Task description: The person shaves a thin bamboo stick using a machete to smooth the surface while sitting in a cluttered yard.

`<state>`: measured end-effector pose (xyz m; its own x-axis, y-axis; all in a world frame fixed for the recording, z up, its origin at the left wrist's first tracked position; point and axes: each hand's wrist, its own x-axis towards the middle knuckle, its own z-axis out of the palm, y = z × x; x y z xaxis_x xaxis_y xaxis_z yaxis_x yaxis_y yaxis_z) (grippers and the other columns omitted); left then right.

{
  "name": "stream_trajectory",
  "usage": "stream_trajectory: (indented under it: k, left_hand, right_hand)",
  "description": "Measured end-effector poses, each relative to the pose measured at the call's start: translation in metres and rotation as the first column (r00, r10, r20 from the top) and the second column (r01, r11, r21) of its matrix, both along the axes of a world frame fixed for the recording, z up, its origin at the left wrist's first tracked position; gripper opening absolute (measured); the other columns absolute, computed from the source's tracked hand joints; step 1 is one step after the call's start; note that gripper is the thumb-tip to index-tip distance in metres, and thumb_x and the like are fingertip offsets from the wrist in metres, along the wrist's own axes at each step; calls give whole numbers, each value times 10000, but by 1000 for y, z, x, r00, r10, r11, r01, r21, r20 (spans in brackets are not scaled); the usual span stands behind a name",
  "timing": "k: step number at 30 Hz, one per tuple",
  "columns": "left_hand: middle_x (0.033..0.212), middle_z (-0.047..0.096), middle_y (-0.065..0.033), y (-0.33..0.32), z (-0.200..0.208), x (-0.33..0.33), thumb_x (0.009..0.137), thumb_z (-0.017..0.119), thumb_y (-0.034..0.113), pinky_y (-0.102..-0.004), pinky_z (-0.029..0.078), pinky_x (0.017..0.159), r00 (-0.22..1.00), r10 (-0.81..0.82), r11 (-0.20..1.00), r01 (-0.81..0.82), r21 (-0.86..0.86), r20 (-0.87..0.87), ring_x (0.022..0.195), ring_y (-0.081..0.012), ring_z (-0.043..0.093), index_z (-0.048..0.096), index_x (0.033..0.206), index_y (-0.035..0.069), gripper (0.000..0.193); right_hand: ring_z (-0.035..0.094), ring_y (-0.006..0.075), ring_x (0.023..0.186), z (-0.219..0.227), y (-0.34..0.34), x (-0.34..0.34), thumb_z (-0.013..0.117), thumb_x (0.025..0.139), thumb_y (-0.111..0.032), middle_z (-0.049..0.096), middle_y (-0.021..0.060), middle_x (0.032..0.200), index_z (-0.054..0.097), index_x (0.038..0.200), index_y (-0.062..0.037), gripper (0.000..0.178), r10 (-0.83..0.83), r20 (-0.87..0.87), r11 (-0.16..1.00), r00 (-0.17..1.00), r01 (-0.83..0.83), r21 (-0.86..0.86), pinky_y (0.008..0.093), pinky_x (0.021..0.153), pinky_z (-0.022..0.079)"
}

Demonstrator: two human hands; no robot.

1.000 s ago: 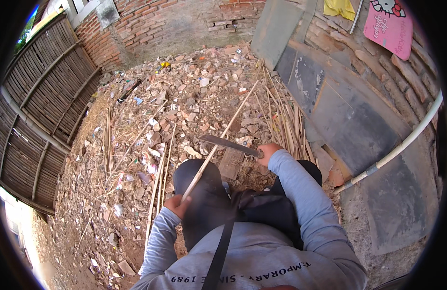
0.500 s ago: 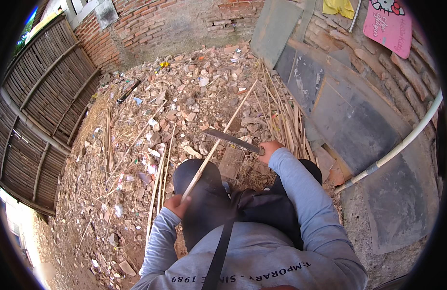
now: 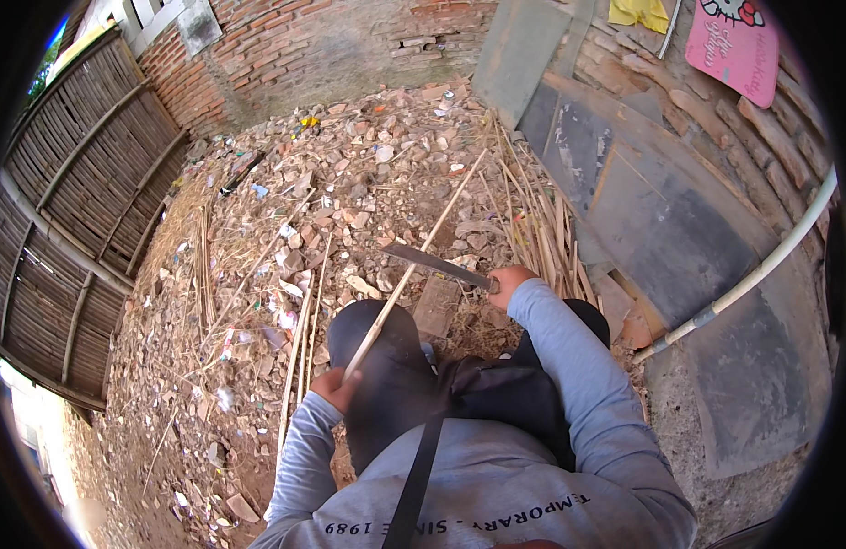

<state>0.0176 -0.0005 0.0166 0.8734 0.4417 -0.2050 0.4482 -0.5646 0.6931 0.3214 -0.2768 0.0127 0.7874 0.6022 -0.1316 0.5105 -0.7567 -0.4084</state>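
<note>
My left hand [image 3: 335, 389] is closed round the near end of a long pale bamboo strip [image 3: 392, 300], beside my left knee. From there the strip slants up and away to the right, passing over the knee, its far end above the rubble. My right hand [image 3: 512, 283] grips the handle of a machete [image 3: 439, 264] with a flat, dark blade. The blade points left and crosses the strip near its middle, close to the blade's tip. Whether it cuts into the strip, I cannot tell.
Several bamboo strips [image 3: 302, 340] lie left of my legs, and a bundle of split strips [image 3: 553, 240] lies at the right. Broken brick and stone [image 3: 350, 215] cover the ground. Dark boards [image 3: 661, 233] and a pale pipe [image 3: 748, 297] lean at the right; a bamboo panel [image 3: 75, 220] stands left.
Almost nothing differs. Both hands, the strip and the machete hold nearly the same places, and the view has shifted very slightly.
</note>
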Motion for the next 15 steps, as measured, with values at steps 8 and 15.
stream_trajectory:
  k: [8, 15]
  left_hand:
    - [659, 601, -118, -3, 5, -1, 877, 580, 422, -328, 451, 598, 1000, 26, 998, -27, -57, -12, 625, -166, 558, 649, 883, -11, 438]
    - [607, 530, -47, 0, -3, 0, 883, 583, 416, -306, 415, 563, 999, -17, 999, 16, 40, 30, 600, -117, 477, 588, 751, -7, 443]
  right_hand:
    - [616, 331, 913, 2, 5, -6, 660, 701, -294, 652, 156, 931, 656, 978, -122, 326, 145, 10, 987, 989, -144, -67, 421, 826, 488]
    - [615, 325, 921, 6, 4, -7, 674, 694, -301, 652, 149, 954, 658, 984, -121, 341, 0, 19, 999, 1000, 1, -46, 413, 831, 486]
